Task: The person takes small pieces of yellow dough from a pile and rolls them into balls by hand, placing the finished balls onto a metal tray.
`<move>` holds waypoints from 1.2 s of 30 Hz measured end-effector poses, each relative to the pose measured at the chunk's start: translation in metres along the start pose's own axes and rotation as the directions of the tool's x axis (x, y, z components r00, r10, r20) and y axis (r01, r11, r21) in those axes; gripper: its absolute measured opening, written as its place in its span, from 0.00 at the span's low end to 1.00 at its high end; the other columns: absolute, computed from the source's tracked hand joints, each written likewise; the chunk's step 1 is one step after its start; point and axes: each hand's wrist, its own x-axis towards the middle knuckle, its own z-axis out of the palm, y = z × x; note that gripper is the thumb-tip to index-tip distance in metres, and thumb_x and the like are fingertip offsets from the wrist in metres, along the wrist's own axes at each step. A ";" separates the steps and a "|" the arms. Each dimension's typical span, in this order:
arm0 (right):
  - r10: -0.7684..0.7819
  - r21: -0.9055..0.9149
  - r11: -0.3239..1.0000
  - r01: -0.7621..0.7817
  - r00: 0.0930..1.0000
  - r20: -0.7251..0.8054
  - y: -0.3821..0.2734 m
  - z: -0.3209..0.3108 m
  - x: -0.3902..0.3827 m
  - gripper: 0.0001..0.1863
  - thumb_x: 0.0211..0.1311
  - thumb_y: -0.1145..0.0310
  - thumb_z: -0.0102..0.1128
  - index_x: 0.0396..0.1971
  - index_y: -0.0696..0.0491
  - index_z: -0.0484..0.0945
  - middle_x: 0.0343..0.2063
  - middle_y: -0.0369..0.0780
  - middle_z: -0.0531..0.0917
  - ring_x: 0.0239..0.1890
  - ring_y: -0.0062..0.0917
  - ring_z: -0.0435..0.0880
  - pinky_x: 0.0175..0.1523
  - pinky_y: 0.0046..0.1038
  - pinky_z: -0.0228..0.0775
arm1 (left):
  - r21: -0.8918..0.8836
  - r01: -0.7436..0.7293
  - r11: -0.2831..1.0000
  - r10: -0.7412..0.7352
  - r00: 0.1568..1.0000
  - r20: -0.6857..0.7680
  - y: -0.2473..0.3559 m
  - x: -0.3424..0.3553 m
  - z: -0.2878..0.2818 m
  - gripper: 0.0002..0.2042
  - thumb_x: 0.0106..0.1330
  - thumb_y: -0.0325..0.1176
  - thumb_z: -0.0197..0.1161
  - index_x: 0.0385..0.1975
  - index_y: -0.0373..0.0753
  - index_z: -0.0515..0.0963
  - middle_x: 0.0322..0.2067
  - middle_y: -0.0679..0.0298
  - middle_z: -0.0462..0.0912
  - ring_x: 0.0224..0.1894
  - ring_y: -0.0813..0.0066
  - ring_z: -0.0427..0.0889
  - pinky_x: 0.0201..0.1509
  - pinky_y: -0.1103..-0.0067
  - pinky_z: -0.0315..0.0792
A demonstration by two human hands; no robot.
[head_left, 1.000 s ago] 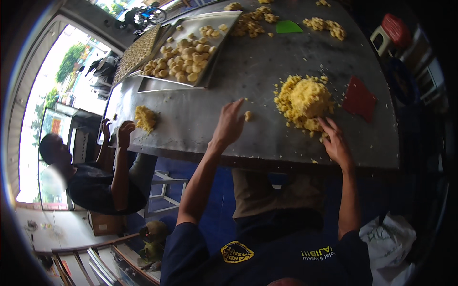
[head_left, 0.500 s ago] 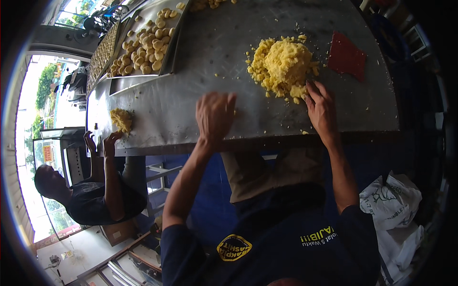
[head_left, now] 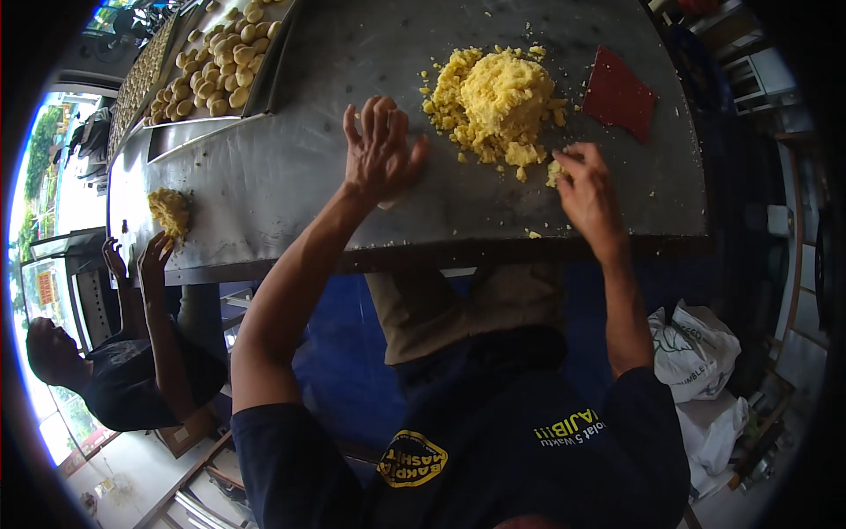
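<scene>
My left hand (head_left: 374,150) rests over the metal table (head_left: 326,53) with fingers spread and bent; a small pale piece (head_left: 385,202) peeks from beneath its heel, mostly hidden. To its right sits a mound of crumbly yellow mixture (head_left: 502,101) with loose bits around it. At the mound's near right edge, my right hand (head_left: 586,194) has fingers curled on a small yellow lump (head_left: 557,174). A red flat scraper or sheet (head_left: 617,93) lies beside the mound at the right.
A metal tray (head_left: 275,57) of round pale pieces stands at back left, beside another patterned tray (head_left: 141,70). At left, a co-worker (head_left: 115,379) reaches toward a smaller yellow pile (head_left: 169,213). White sacks (head_left: 692,353) are on the floor at right.
The view has shifted. My left hand has moved onto the small piece, its fingers now more spread. My right hand stays by the mound, drawn slightly away from it with a lump.
</scene>
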 end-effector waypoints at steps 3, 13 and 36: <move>-0.017 -0.137 0.990 0.016 1.000 -0.005 -0.019 0.005 -0.015 0.27 0.58 0.83 0.57 0.61 0.61 0.73 0.61 0.54 0.71 0.62 0.48 0.71 0.65 0.39 0.68 | -0.109 0.067 0.992 -0.073 0.996 -0.055 -0.016 -0.007 -0.004 0.11 0.60 0.35 0.62 0.38 0.39 0.73 0.47 0.57 0.71 0.57 0.59 0.67 0.65 0.56 0.50; -0.166 0.062 0.983 0.173 0.981 -0.105 -0.027 0.008 -0.040 0.17 0.57 0.83 0.57 0.45 0.56 0.85 0.48 0.41 0.85 0.53 0.39 0.82 0.57 0.35 0.76 | 0.298 0.280 0.913 -0.279 0.959 -0.045 0.020 -0.032 -0.001 0.14 0.66 0.42 0.60 0.44 0.39 0.75 0.47 0.59 0.74 0.56 0.63 0.70 0.64 0.55 0.52; 0.099 0.467 0.884 -0.011 0.981 -0.165 -0.095 0.032 -0.016 0.19 0.54 0.82 0.67 0.49 0.55 0.82 0.47 0.45 0.85 0.42 0.35 0.87 0.48 0.30 0.80 | -0.863 0.502 0.064 -0.554 0.737 0.387 0.122 -0.037 -0.008 0.19 0.78 0.38 0.54 0.55 0.27 0.77 0.44 0.54 0.86 0.46 0.73 0.84 0.52 0.75 0.78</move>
